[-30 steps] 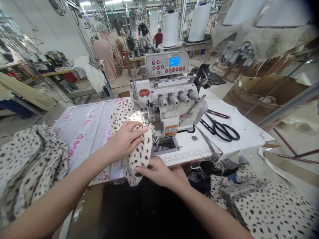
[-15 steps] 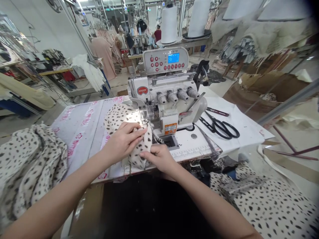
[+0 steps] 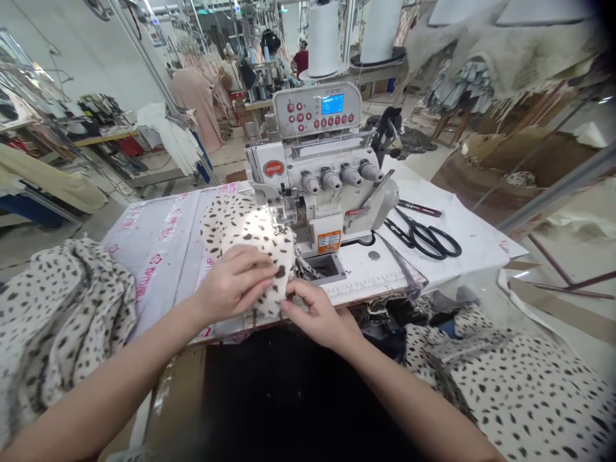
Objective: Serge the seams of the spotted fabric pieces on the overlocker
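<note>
A cream fabric piece (image 3: 231, 221) with dark spots lies on the table, its far part under the lit presser foot of a white overlock sewing machine (image 3: 320, 154). My left hand (image 3: 240, 279) rests on the near part, fingers together and curled on the cloth. Its fingertips are partly hidden in the folds. With thumb and forefinger, my right hand (image 3: 315, 311) pinches the fabric's right edge close to the table's front. Beside that edge, a dark strand of trimmings hangs near the machine's opening.
A heap of the same spotted fabric (image 3: 67, 321) lies at left, and more spotted cloth (image 3: 529, 385) lies low at right. Black scissors (image 3: 433, 240) and a dark red-handled tool (image 3: 418, 208) lie right of the machine. Large white thread cones (image 3: 325, 42) stand behind.
My left hand has drawn back from the presser foot toward me, uncovering more cloth there. The right hand has shifted slightly right and nearer, still on the fabric's edge.
</note>
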Action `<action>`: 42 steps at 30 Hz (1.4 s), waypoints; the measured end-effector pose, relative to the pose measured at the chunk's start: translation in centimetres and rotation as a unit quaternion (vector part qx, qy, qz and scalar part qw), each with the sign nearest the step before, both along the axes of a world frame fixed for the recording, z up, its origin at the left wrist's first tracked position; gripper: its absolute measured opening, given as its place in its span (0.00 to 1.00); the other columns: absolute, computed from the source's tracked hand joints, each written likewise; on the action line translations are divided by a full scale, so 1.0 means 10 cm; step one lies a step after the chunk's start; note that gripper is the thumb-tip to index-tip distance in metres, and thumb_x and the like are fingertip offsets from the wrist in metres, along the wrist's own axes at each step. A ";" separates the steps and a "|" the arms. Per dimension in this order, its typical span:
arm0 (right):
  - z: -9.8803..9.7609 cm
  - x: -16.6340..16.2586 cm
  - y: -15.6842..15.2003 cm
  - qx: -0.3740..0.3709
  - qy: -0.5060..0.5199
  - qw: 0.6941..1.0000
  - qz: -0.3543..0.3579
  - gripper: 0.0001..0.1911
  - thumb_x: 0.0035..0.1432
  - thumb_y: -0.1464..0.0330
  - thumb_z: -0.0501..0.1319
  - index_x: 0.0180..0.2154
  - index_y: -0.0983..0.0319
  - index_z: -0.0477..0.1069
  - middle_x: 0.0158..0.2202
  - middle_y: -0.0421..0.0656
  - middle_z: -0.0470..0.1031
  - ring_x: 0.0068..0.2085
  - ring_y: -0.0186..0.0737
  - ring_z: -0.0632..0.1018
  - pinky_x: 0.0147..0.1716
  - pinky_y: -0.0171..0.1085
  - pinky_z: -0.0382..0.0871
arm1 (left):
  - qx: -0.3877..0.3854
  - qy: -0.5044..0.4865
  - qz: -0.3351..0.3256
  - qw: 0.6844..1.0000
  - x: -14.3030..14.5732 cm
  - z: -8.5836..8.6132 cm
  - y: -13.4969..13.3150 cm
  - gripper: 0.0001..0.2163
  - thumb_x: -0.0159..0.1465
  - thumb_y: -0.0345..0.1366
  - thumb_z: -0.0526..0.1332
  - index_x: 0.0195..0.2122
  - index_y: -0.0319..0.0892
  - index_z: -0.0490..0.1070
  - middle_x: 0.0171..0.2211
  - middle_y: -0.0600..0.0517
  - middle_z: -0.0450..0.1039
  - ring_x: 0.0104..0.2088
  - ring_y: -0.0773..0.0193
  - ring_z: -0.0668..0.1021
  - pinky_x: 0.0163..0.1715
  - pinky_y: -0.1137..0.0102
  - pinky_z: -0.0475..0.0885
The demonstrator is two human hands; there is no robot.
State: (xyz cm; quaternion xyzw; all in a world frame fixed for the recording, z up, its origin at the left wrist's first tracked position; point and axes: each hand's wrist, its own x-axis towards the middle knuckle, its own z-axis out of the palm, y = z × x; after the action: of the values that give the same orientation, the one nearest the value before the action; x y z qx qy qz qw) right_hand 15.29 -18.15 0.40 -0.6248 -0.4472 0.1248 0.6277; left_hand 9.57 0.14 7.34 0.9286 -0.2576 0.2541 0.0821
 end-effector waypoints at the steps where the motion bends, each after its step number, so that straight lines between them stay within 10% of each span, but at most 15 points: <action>1: 0.02 -0.02 -0.03 0.016 -0.011 1.000 0.004 0.04 0.53 0.74 0.54 0.29 0.62 0.65 0.28 0.39 0.66 0.31 0.34 0.68 0.32 0.32 0.62 | -0.006 0.000 -0.011 1.000 -0.08 -0.04 -0.04 0.12 0.59 0.30 0.57 0.44 0.44 0.70 0.37 0.48 0.72 0.39 0.62 0.72 0.40 0.64 0.69; 7: 0.04 -0.07 -0.05 0.076 -0.105 0.991 -0.027 0.13 0.53 0.79 0.51 0.38 0.62 0.68 0.31 0.41 0.68 0.33 0.35 0.70 0.33 0.33 0.65 | -0.066 -0.013 -0.005 0.998 -0.39 -0.28 -0.12 0.23 0.54 0.39 0.64 0.51 0.42 0.63 0.41 0.44 0.70 0.43 0.56 0.71 0.43 0.59 0.68; 19: -0.04 -0.17 -0.02 0.082 -0.261 0.956 -0.109 0.06 0.57 0.76 0.56 0.35 0.61 0.69 0.34 0.44 0.65 0.36 0.37 0.68 0.34 0.37 0.67 | -0.146 -0.023 0.022 0.989 -0.53 -0.36 -0.24 0.21 0.52 0.25 0.59 0.49 0.41 0.63 0.42 0.45 0.69 0.44 0.57 0.71 0.44 0.59 0.68; 31: 0.07 -0.25 -0.06 0.102 -0.250 0.957 -0.104 0.09 0.56 0.79 0.56 0.37 0.61 0.67 0.45 0.49 0.66 0.44 0.40 0.71 0.39 0.39 0.70 | -0.110 -0.115 0.053 0.986 -0.54 -0.45 -0.27 0.14 0.55 0.22 0.58 0.41 0.41 0.67 0.34 0.49 0.71 0.37 0.61 0.71 0.37 0.63 0.68; 42: 0.38 -0.24 -0.07 0.071 -0.338 0.933 -0.104 0.09 0.58 0.77 0.51 0.34 0.63 0.69 0.32 0.46 0.71 0.33 0.36 0.72 0.30 0.33 0.70 | -0.044 -0.116 0.076 0.989 -0.29 -0.32 -0.21 0.16 0.59 0.28 0.56 0.48 0.39 0.62 0.45 0.42 0.71 0.49 0.55 0.70 0.46 0.58 0.64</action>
State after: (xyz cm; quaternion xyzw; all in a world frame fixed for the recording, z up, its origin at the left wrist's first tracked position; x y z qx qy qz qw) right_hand 12.85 -18.82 4.16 -0.6269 -0.5729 -0.1920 0.4918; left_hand 6.67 -1.93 4.10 0.9052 -0.1823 0.3771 0.0722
